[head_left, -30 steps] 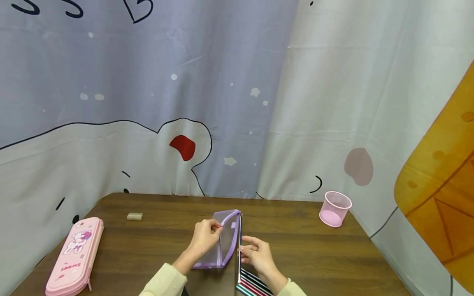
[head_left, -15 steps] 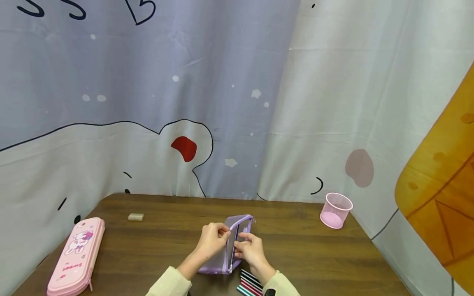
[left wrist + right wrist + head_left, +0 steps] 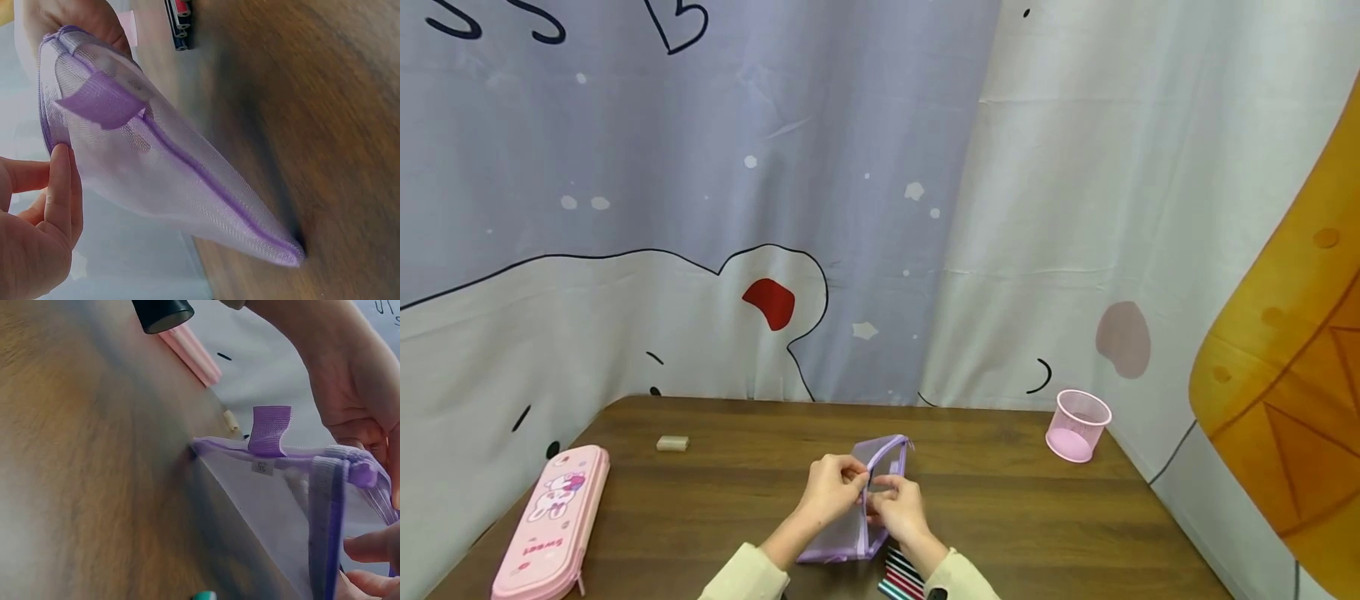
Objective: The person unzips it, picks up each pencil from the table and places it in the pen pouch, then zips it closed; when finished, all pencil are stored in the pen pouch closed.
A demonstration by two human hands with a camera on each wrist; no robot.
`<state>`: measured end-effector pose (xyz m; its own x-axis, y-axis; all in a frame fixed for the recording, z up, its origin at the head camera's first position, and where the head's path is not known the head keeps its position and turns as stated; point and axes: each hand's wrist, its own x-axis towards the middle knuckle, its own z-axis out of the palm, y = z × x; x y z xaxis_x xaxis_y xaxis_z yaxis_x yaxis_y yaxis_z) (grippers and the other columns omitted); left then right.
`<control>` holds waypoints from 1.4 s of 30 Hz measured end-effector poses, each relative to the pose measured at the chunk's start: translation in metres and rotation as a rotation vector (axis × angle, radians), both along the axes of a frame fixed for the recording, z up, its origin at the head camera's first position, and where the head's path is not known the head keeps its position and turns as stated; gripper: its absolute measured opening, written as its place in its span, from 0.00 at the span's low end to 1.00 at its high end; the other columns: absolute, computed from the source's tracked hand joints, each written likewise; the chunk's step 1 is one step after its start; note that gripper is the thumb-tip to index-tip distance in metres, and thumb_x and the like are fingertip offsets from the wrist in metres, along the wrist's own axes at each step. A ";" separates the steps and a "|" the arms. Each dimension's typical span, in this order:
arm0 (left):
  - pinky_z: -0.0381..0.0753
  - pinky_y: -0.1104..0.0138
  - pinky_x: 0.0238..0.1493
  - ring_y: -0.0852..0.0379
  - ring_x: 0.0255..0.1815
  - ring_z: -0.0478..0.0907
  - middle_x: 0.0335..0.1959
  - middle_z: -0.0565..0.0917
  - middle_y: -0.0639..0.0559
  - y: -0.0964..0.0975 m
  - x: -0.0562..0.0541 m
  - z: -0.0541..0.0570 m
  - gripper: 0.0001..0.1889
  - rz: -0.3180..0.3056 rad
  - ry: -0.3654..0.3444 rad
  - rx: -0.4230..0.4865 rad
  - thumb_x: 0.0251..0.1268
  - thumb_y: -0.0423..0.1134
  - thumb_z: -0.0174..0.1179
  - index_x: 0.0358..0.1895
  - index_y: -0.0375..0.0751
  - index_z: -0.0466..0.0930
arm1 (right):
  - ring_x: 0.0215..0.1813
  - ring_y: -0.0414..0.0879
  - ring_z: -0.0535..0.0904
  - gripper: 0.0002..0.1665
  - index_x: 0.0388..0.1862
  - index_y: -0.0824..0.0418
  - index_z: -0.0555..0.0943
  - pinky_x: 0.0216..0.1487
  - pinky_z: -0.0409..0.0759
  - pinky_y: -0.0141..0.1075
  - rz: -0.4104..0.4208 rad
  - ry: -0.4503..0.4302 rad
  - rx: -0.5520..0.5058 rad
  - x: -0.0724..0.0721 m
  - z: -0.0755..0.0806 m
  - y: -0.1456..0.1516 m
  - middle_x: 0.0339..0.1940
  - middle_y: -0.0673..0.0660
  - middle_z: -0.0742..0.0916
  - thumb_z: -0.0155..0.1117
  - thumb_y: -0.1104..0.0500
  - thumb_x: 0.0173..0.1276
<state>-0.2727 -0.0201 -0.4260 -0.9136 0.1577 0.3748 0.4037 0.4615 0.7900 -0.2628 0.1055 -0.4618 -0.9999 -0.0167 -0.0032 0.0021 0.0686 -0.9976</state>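
Closer together now, your left hand (image 3: 833, 487) and right hand (image 3: 897, 506) both pinch the soft, light purple mesh pouch (image 3: 850, 533) between them at its zipper top; grip the stiffer trim.

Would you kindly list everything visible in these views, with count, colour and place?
mesh pouch: one, purple, centre of table, held up by both hands.
pens: several, red, green and dark, near table edge by the right wrist.
pencil case: one, pink, left side of table.
eraser: one, beige, far left of table.
mesh cup: one, pink, far right corner.
table: one, brown wood.
curtain: one, lilac and white, cartoon print, behind table.
left hand: pinches the pouch's top edge.
right hand: pinches the pouch's top edge near the zip.
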 end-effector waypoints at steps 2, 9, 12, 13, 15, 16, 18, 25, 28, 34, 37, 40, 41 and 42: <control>0.72 0.77 0.14 0.66 0.13 0.73 0.17 0.81 0.46 -0.001 0.000 -0.001 0.03 0.004 -0.007 -0.001 0.50 0.28 0.58 0.25 0.31 0.80 | 0.24 0.40 0.80 0.22 0.47 0.80 0.68 0.29 0.82 0.35 0.022 0.003 -0.012 0.001 -0.002 0.002 0.28 0.65 0.85 0.51 0.74 0.51; 0.72 0.77 0.14 0.66 0.12 0.74 0.17 0.81 0.46 -0.004 0.000 -0.005 0.03 -0.002 -0.027 0.002 0.50 0.28 0.58 0.26 0.31 0.80 | 0.26 0.41 0.80 0.20 0.44 0.82 0.69 0.33 0.83 0.36 0.093 0.022 -0.037 0.006 0.000 0.014 0.29 0.66 0.84 0.58 0.73 0.52; 0.72 0.77 0.14 0.66 0.12 0.74 0.17 0.81 0.46 -0.005 0.000 -0.006 0.03 -0.004 -0.029 0.002 0.50 0.28 0.58 0.26 0.30 0.80 | 0.26 0.40 0.80 0.19 0.42 0.82 0.71 0.32 0.83 0.36 0.129 0.035 -0.004 0.009 0.001 0.022 0.28 0.63 0.83 0.59 0.73 0.52; 0.72 0.77 0.14 0.66 0.12 0.74 0.16 0.81 0.46 -0.006 0.000 -0.007 0.03 -0.002 -0.028 0.001 0.49 0.28 0.58 0.26 0.30 0.80 | 0.25 0.40 0.79 0.18 0.41 0.82 0.72 0.31 0.83 0.35 0.147 0.046 0.015 0.011 0.002 0.025 0.27 0.63 0.83 0.59 0.72 0.51; 0.72 0.77 0.14 0.66 0.12 0.74 0.16 0.81 0.46 -0.007 0.000 -0.008 0.03 0.002 -0.030 0.003 0.49 0.28 0.58 0.26 0.30 0.80 | 0.25 0.40 0.79 0.16 0.38 0.81 0.73 0.29 0.82 0.34 0.193 0.077 0.076 0.014 0.002 0.031 0.26 0.64 0.83 0.60 0.72 0.51; 0.72 0.77 0.14 0.66 0.12 0.74 0.16 0.81 0.46 -0.008 0.000 -0.008 0.03 0.006 -0.030 0.003 0.49 0.28 0.58 0.26 0.30 0.80 | 0.25 0.39 0.79 0.14 0.37 0.79 0.75 0.28 0.82 0.33 0.215 0.103 0.135 0.015 0.003 0.035 0.25 0.64 0.84 0.61 0.71 0.50; 0.72 0.77 0.14 0.66 0.12 0.74 0.16 0.81 0.46 -0.009 0.000 -0.008 0.03 0.010 -0.033 0.004 0.49 0.27 0.58 0.26 0.30 0.80 | 0.25 0.36 0.78 0.12 0.33 0.75 0.78 0.27 0.80 0.29 0.267 0.164 0.291 0.019 0.004 0.044 0.25 0.63 0.84 0.63 0.70 0.48; 0.73 0.77 0.15 0.65 0.12 0.75 0.17 0.81 0.45 -0.011 -0.002 -0.008 0.04 0.006 -0.036 0.001 0.50 0.28 0.58 0.27 0.28 0.80 | 0.21 0.27 0.67 0.10 0.22 0.61 0.82 0.22 0.68 0.21 0.448 0.372 0.915 0.038 0.018 0.081 0.16 0.48 0.82 0.70 0.66 0.35; 0.73 0.77 0.15 0.64 0.12 0.75 0.17 0.81 0.46 -0.012 -0.002 -0.008 0.03 0.012 -0.039 -0.009 0.49 0.28 0.58 0.27 0.29 0.80 | 0.20 0.27 0.64 0.11 0.18 0.58 0.81 0.21 0.65 0.21 0.462 0.374 1.025 0.047 0.021 0.094 0.13 0.44 0.78 0.70 0.66 0.30; 0.73 0.77 0.15 0.64 0.13 0.75 0.18 0.82 0.46 -0.012 -0.002 -0.008 0.03 0.004 -0.044 -0.010 0.49 0.28 0.58 0.26 0.31 0.80 | 0.17 0.26 0.64 0.09 0.17 0.59 0.79 0.19 0.66 0.21 0.474 0.327 0.998 0.060 0.021 0.113 0.10 0.43 0.77 0.65 0.70 0.32; 0.73 0.78 0.15 0.64 0.13 0.75 0.18 0.82 0.46 -0.012 -0.003 -0.008 0.03 0.003 -0.040 -0.010 0.49 0.27 0.58 0.26 0.31 0.80 | 0.16 0.26 0.64 0.10 0.17 0.60 0.79 0.18 0.67 0.21 0.476 0.286 0.957 0.062 0.020 0.117 0.09 0.44 0.77 0.63 0.72 0.33; 0.73 0.78 0.15 0.64 0.13 0.74 0.18 0.82 0.46 -0.012 -0.005 -0.009 0.03 0.006 -0.032 -0.019 0.49 0.27 0.58 0.26 0.30 0.80 | 0.15 0.27 0.65 0.10 0.17 0.59 0.78 0.18 0.67 0.22 0.477 0.254 0.923 0.061 0.018 0.119 0.09 0.44 0.77 0.61 0.72 0.33; 0.73 0.78 0.15 0.65 0.13 0.74 0.18 0.81 0.46 -0.012 -0.006 -0.009 0.03 0.008 -0.027 -0.025 0.49 0.28 0.58 0.26 0.30 0.80 | 0.15 0.27 0.65 0.11 0.17 0.59 0.78 0.18 0.67 0.22 0.478 0.238 0.908 0.061 0.018 0.119 0.09 0.44 0.76 0.61 0.73 0.34; 0.72 0.78 0.15 0.65 0.13 0.74 0.18 0.81 0.47 -0.013 -0.006 -0.009 0.03 0.008 -0.024 -0.031 0.49 0.28 0.58 0.26 0.30 0.80 | 0.15 0.27 0.65 0.11 0.17 0.59 0.78 0.18 0.67 0.22 0.480 0.228 0.896 0.061 0.018 0.120 0.09 0.43 0.76 0.61 0.73 0.34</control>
